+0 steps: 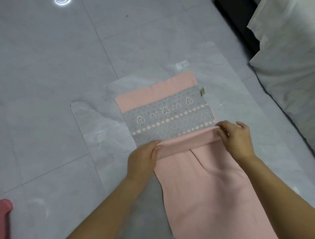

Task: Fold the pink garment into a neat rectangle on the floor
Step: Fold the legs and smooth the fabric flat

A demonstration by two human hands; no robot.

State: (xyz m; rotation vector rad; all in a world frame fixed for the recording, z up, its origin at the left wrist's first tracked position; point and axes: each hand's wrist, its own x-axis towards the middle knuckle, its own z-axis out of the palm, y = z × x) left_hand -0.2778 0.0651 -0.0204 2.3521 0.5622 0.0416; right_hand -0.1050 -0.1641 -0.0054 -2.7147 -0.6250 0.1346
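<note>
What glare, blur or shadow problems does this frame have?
Head view: lamp reflection glares on the glossy floor, top left; lighting otherwise even, shadows faint; pink garment, left hand and right hand read clearly; bedding at right looks soft.

Head view: wide-angle, worn on the person, facing forward and steeply down, close above left hand point(141, 162) and right hand point(236, 138); floor point(51, 85) fills frame beyond both.

We found the light even, soft and fairly bright, coming from overhead: a lamp's glare point(62, 2) shone on the glossy floor point(42, 76) at the top edge. Shadows were faint. Everything looked slightly soft, the bedding point(286, 51) at the right edge most.
</note>
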